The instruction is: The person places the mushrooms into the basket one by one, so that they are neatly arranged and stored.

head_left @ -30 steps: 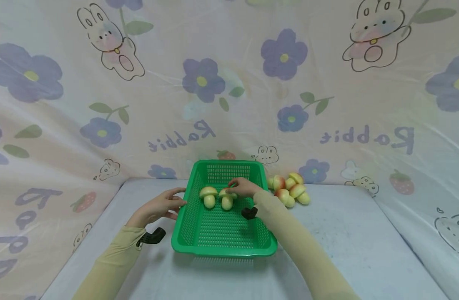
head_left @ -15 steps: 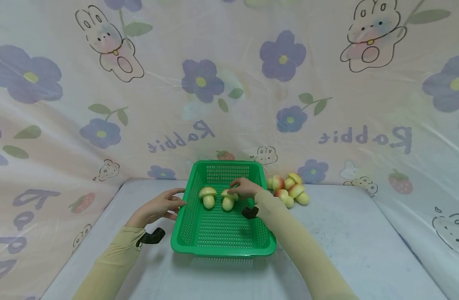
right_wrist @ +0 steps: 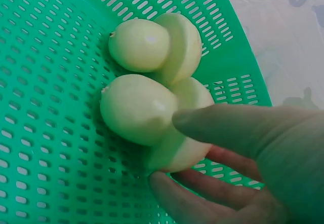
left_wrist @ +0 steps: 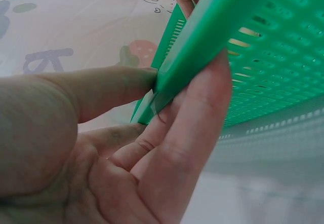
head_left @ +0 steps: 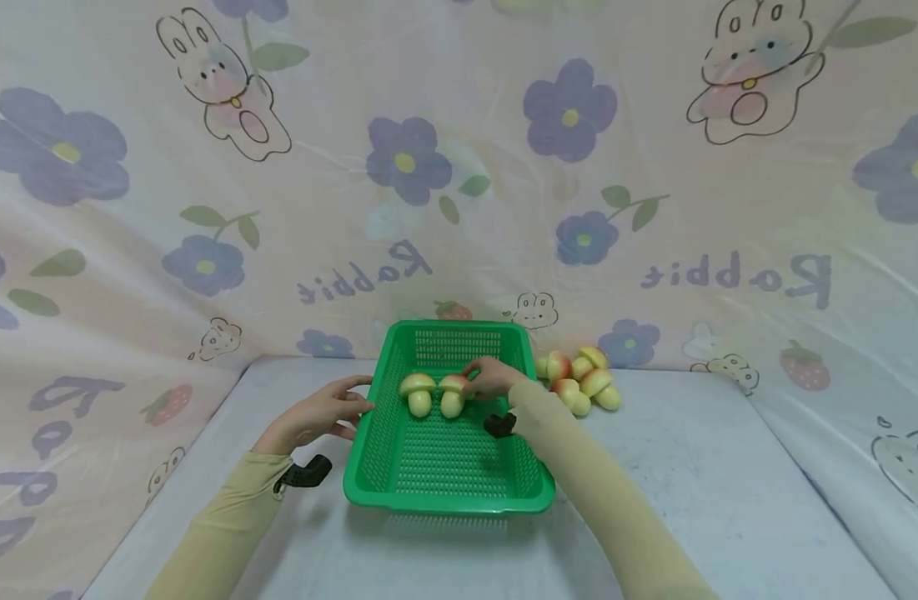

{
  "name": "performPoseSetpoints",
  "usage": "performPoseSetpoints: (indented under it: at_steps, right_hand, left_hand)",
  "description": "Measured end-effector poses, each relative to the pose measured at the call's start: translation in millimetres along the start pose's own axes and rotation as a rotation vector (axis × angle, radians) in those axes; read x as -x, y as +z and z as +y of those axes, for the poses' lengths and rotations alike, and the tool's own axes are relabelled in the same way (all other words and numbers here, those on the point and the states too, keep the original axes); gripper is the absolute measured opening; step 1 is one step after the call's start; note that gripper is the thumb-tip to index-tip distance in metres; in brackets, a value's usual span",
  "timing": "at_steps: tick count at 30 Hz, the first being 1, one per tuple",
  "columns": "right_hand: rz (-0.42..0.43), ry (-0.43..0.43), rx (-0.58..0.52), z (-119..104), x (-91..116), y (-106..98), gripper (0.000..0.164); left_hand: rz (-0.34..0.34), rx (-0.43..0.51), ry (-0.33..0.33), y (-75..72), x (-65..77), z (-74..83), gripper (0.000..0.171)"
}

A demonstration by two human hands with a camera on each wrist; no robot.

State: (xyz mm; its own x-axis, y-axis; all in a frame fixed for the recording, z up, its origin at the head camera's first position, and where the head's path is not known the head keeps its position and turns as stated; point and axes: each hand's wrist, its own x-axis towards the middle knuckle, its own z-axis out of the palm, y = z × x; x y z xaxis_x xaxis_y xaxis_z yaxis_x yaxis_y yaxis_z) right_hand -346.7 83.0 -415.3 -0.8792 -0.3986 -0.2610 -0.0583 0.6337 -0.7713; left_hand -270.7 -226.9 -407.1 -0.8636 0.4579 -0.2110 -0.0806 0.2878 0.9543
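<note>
Two toy mushrooms lie side by side in a green plastic basket [head_left: 449,503]. The left mushroom [head_left: 419,405] is apart from both hands. My right hand [head_left: 492,377] reaches into the basket and holds the right mushroom [head_left: 452,406] at its cap, which shows some red. In the right wrist view the thumb [right_wrist: 217,125] touches this mushroom near where stem and cap meet, while the other fingers lie behind the cap. My left hand [head_left: 319,414] pinches the basket's left rim, thumb on one side and fingers [left_wrist: 197,112] on the other.
Several more yellow mushrooms with reddish caps [head_left: 596,382] lie in a group on the white table [head_left: 699,483], just right of the basket's far corner. Behind the table hangs a cloth [head_left: 489,208] printed with rabbits and flowers. Dark wrist cameras [head_left: 305,473] sit on both wrists.
The right mushroom has shifted slightly left, closer to the other one, and has turned a little so more of its red cap shows. My left hand has stayed at the rim.
</note>
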Motion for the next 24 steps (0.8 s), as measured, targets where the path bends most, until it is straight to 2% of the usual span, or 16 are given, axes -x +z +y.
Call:
performPoseSetpoints:
  at_steps: [6,15,24]
  right_hand:
    - [-0.018,-0.024,-0.019,0.8,-1.7,-1.5,0.045]
    - [-0.023,-0.013,-0.037,0.4,-0.3,-2.4,0.044]
    - [-0.016,0.004,-0.132,3.9,0.9,-7.8,0.045]
  left_hand:
    - [0.003,-0.009,-0.004,-0.4,-1.1,0.9,0.067]
    - [0.001,-0.013,-0.009,0.1,-1.8,0.6,0.067]
    - [0.006,-0.018,-0.010,-0.2,-0.9,1.4,0.067]
